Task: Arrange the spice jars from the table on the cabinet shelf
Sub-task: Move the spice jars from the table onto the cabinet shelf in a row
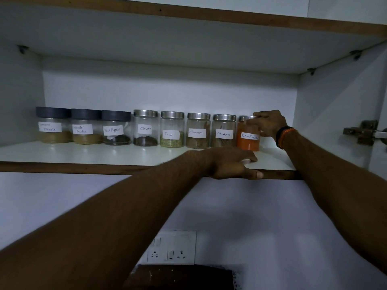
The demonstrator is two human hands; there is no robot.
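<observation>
A: Where was the red chilli jar (248,133) at that pt?

B: On the cabinet shelf (125,153), standing upright at the right end of the row, just right of the 2nd cinnamon jar (224,130), close to it, maybe touching, couldn't tell. Seven others stood left of it: masala jar (53,125), coriander jar (86,127), black pepper jar (116,128), cloves jar (145,128), fennel jar (172,129), the 1st cinnamon jar (198,130), then the 2nd.

A: And the hands?

B: Right hand (269,123) was at the chilli jar's right side near the lid, fingers curled round the upper part, so its grip was closed on the jar. Left hand (232,162) lay in front of the chilli jar on the shelf's front edge, fingers flat on top, thumb on the wooden lip, holding nothing.

A: How would the jar handle?

B: My read: clear glass w/ a steel lid, so rigid, smooth, prob. slippery, breakable if knocked off the edge. About 1/2 full of powder, so fairly light. Best held round the body below the lid, not by the lid alone, since it could be loose. Neighbours sat tight, so approach from the free right side.

A: Task status?

B: Looked nearly done; bench not in view, so couldn't tell if any jars were left.
</observation>
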